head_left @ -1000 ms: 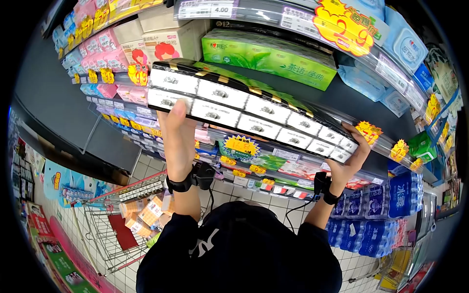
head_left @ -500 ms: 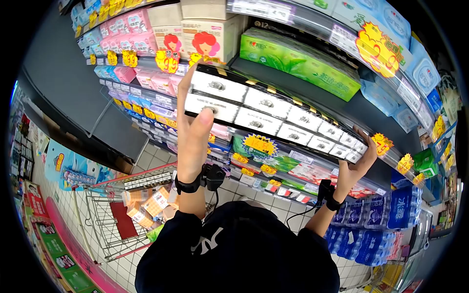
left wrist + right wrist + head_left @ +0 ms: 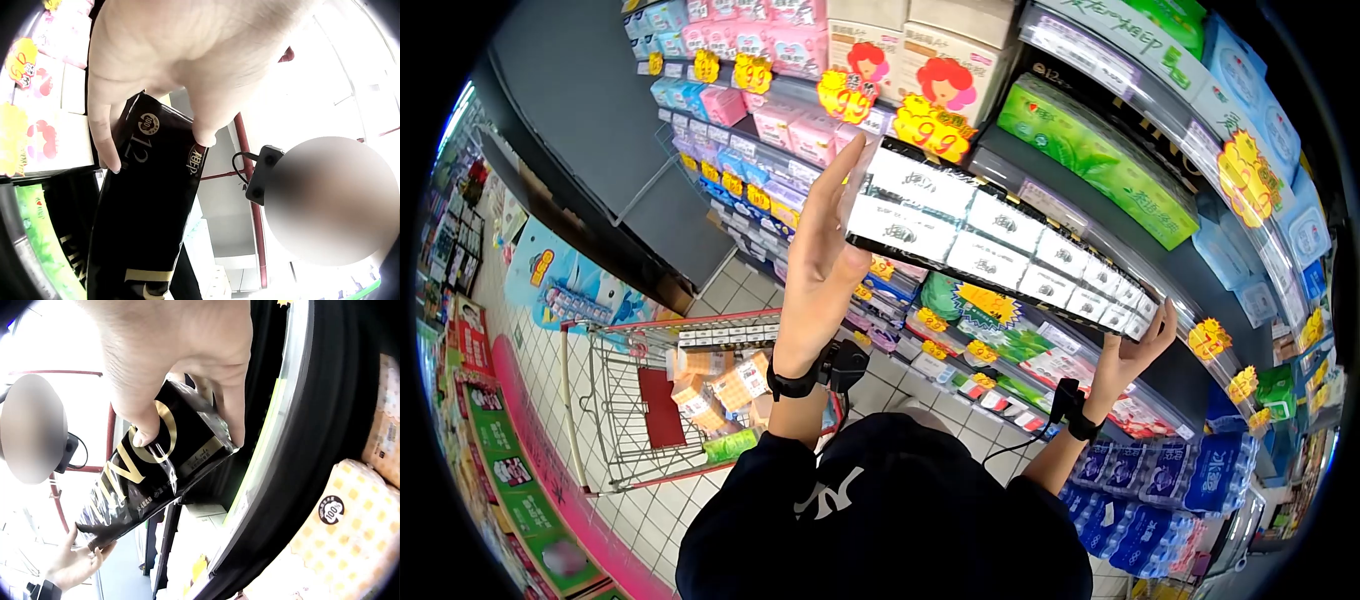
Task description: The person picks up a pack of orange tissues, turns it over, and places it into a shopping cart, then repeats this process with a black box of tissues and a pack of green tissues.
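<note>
Head view: one long black pack [image 3: 1000, 245], with two rows of white panels on its face, is held overhead. It slants across the shelf fronts just below one green pack [image 3: 1100, 165]. The left hand [image 3: 825, 235] clasps its near end with fingers upright, and the right hand [image 3: 1138, 345] grips the far end. Two boxes [image 3: 950, 80] with a red-haired figure stand above, and the yellow tags [image 3: 930, 125] there read "9.9". One cart [image 3: 615, 400] holding cartons stands on the tiles below left.

Left wrist view: finger and thumb are curled round the pack's end, which is printed "12" and has "100" in a gold ring.

Right wrist view: thumb and fingers [image 3: 140, 425] curl over the other end, partly covering large gold letters. The shelf rail [image 3: 281, 444] is just beside it. One checked pack [image 3: 337, 550] reads "100%".
</note>
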A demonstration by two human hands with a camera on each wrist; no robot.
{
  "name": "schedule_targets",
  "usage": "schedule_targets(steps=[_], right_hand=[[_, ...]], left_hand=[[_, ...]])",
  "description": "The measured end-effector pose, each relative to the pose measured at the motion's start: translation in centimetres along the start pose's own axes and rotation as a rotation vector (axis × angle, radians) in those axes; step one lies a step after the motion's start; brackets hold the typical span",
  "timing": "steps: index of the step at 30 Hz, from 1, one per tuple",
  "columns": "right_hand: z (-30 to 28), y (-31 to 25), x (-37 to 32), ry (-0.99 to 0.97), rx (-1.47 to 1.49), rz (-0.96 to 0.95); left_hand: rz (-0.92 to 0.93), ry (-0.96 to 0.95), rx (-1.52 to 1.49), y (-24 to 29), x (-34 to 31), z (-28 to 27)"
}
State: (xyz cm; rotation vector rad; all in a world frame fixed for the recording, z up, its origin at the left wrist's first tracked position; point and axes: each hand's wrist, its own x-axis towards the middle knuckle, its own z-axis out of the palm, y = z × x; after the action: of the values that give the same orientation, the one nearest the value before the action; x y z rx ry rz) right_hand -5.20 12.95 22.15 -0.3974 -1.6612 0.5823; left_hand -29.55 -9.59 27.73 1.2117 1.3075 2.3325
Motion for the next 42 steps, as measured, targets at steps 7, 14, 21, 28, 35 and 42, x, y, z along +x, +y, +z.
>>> schedule_targets(steps=[7, 14, 21, 28, 35, 42], right_hand=[[2.3, -1.9, -0.9, -0.044, -0.039, 0.012], [3.5, -3.3, -2.0, -0.059, -0.029, -0.013], [4.5, -5.6, -2.9, -0.077, 0.003, -0.023], [5.1, -7.1, -4.2, -0.097, 0.010, -0.045], [6.3, -8.9, -5.4, -0.079, 0.022, -0.050], [8.7, -12.1, -6.9, -0.118, 0.220, 0.067]], left_hand=[[0.093, 0.040, 0.087, 0.8, -0.9, -3.4], [0.093, 0.060, 0.050, 1.6, -2.2, -5.7], [0.045, 0.024, 0.044, 3.0, -3.2, -7.5], [0.021, 0.030, 0.008, 4.8, -4.3, -9.1], [-0.003, 0.053, -0.004, 6.7, -5.7, -11.3], [-0.049, 0.068, -0.058, 8.9, -7.6, -14.1]])
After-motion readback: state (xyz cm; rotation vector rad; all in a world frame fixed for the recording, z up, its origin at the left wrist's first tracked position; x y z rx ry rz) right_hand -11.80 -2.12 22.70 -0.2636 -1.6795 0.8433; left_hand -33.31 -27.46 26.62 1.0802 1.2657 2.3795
